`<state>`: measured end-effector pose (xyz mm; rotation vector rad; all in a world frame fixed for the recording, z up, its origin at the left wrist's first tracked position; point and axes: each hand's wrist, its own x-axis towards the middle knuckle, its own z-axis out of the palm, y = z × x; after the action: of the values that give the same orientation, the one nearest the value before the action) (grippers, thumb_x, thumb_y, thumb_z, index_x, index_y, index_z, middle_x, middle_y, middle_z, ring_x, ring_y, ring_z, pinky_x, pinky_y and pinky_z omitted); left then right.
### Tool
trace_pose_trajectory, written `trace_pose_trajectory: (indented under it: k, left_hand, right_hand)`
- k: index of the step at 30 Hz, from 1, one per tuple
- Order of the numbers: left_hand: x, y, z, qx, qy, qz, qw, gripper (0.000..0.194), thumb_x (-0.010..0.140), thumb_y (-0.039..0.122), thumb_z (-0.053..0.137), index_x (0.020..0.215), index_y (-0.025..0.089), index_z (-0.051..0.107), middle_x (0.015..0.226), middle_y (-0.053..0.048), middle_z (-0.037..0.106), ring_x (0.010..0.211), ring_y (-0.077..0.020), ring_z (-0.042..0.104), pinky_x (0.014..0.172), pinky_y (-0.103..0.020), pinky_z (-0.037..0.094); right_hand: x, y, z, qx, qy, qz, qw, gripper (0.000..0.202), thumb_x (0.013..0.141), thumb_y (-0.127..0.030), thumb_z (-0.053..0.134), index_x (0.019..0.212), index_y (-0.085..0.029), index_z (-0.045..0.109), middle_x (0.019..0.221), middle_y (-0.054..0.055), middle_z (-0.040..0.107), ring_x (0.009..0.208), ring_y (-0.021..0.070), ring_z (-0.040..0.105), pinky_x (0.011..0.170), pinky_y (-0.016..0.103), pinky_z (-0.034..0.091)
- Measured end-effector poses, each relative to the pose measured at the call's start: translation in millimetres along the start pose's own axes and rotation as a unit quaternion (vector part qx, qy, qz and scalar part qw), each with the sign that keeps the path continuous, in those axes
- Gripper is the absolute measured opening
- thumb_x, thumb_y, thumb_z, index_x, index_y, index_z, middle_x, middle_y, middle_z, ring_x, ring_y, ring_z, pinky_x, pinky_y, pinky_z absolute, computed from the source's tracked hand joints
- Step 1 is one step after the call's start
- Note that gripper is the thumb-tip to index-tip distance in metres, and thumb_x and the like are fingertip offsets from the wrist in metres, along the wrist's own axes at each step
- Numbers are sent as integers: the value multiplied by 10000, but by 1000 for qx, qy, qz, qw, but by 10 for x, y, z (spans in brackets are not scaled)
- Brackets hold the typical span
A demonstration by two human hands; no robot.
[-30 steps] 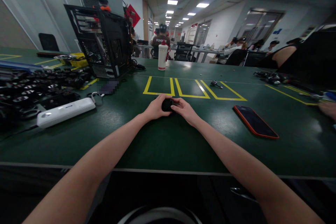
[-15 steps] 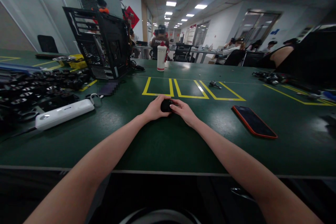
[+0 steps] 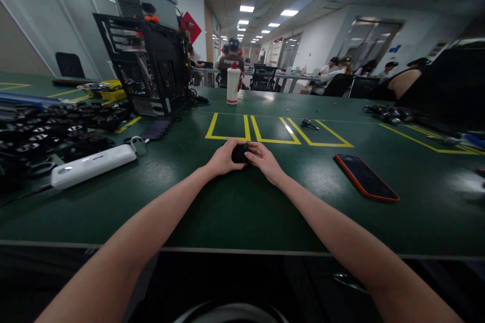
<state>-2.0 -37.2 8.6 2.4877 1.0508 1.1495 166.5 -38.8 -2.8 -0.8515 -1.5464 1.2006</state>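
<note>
A small, dark rounded object (image 3: 238,154) is between my two hands, low over the green table (image 3: 242,212); its exact kind cannot be made out. My left hand (image 3: 223,158) wraps round its left side, thumb below and fingers above. From the right, my right hand (image 3: 265,160) closes on the object's edge with thumb and fingertips. Just beyond my hands lie yellow tape frames (image 3: 227,137) on the tabletop. A small dark metal part (image 3: 309,123) rests at the rightmost of these frames.
An orange-edged phone (image 3: 366,177) lies to the right. On the left are a white power strip (image 3: 94,165), a heap of black parts (image 3: 56,126) and an open computer case (image 3: 151,68). A white bottle (image 3: 232,86) stands farther back. People sit at distant desks.
The view has tilted up very slightly. Both hands keep their grip on the dark object, with hardly any visible movement.
</note>
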Motion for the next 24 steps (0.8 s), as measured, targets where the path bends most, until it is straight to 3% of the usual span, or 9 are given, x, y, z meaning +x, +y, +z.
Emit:
trace_pose_trajectory:
  k: [7,13,17,24]
  left_hand:
    - [-1,-8,9,-7,3,-6,1000,564,585,229,659,1088,212,405,1060,-49,490,981,-208,495,832,-354,412]
    - [1,-1,2,-2,2,-6,1000,560,588,244,663,1086,207,410,1054,-47,494,976,-205,498,829,-349,415]
    - [2,3,2,-2,4,-1,1000,559,588,244,661,1086,199,410,1054,-48,496,973,-199,501,828,-338,417]
    - [2,-11,5,-6,1,-1,1000,565,586,223,655,1091,213,401,1070,-46,493,999,-208,490,847,-352,409]
  right_hand:
    - [-14,-8,-5,40,-41,-21,998,366,627,-220,655,961,-213,506,1052,20,534,988,158,529,926,359,383]
    - [-31,-23,10,0,-8,-19,1000,269,688,-302,600,929,-216,516,1005,23,551,983,153,514,904,355,394]
    - [-13,-22,-3,-16,3,4,1000,340,695,-316,591,1012,-228,504,1005,32,550,972,162,515,886,373,401]
    - [8,11,-17,26,-38,-26,999,353,635,-236,649,959,-208,513,1030,22,547,984,155,525,929,363,375]
